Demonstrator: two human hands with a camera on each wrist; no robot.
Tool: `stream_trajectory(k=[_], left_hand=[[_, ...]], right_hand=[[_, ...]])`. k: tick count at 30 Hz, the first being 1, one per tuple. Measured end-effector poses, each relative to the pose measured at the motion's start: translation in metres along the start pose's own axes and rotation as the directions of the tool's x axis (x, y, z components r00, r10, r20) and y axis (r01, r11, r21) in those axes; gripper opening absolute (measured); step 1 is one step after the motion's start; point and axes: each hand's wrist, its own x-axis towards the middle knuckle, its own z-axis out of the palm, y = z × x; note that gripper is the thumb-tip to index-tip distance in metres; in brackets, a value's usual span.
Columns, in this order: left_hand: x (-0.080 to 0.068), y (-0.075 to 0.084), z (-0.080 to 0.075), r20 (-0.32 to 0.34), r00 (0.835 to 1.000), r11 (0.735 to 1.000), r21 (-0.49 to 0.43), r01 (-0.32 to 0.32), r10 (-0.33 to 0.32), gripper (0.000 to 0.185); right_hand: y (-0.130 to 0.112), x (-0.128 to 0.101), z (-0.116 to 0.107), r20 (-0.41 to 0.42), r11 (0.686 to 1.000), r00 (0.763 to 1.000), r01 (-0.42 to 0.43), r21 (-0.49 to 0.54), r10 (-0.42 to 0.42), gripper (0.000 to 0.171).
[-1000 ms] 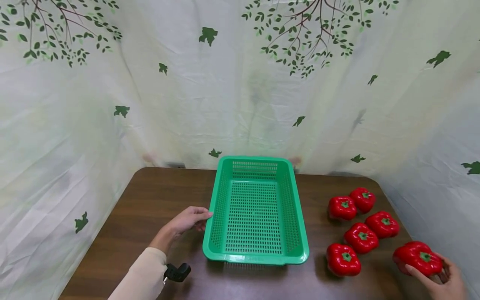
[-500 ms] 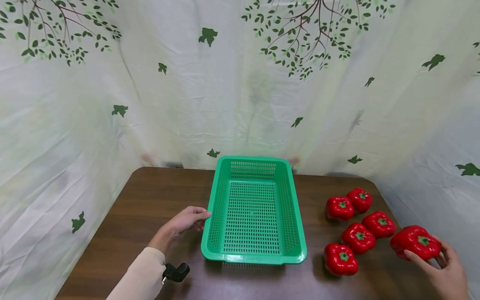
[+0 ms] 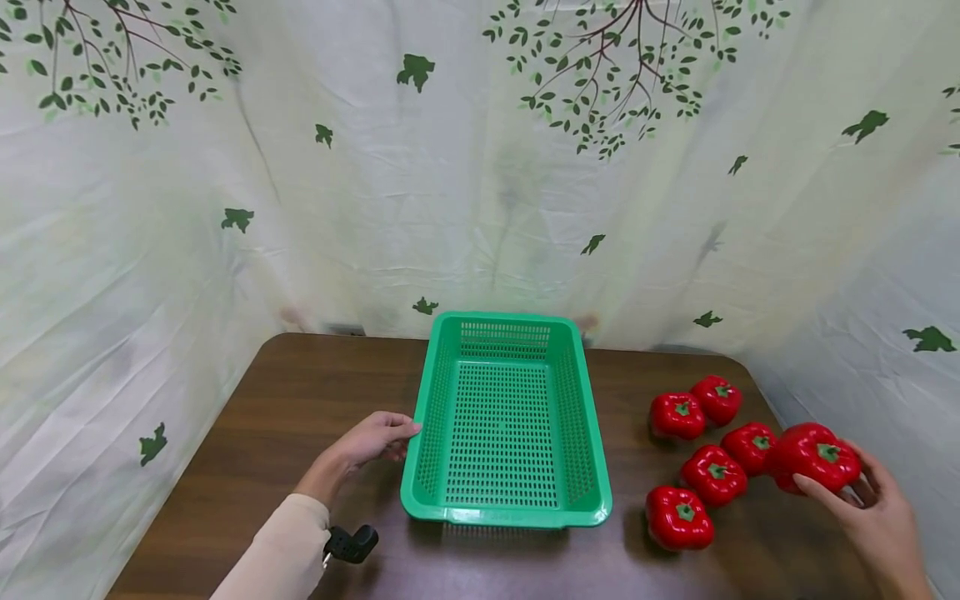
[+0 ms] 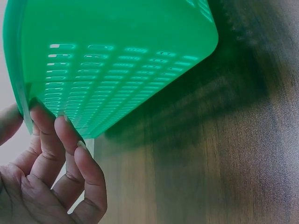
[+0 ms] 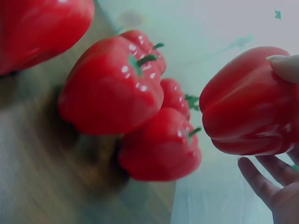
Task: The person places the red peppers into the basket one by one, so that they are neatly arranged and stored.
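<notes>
On basket (image 3: 506, 433) and peppers (image 3: 701, 450), no legible writing

Dark brown wood-grain table (image 3: 315, 392), rounded far corners. Five red peppers (image 3: 714, 475) sit on its right side: two at the far end touching each other, two in the middle, one nearest the front edge. Pale curtain (image 3: 465, 183) printed with green leaves and branches wraps the left, far and right sides.
</notes>
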Motion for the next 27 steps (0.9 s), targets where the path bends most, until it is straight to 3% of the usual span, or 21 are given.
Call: stream_trajectory(k=[7, 15, 27], left_hand=[[-0.001, 0.0, -0.001, 0.001, 1.0, 1.0, -0.009, -0.011, 0.011, 0.034], [-0.001, -0.002, -0.001, -0.016, 1.0, 1.0, -0.02, -0.018, 0.018, 0.036], [0.0, -0.006, 0.0, -0.024, 1.0, 0.999, -0.031, -0.019, 0.018, 0.035]], right_hand=[[-0.016, 0.004, 0.006, 0.047, 0.994, 0.994, 0.098, 0.053, -0.1, 0.086], [-0.033, 0.009, 0.016, 0.16, 0.957, 0.947, 0.259, 0.127, -0.278, 0.068], [-0.051, 0.016, 0.04, 0.2, 0.937, 0.918, 0.32, 0.141, -0.344, 0.069]])
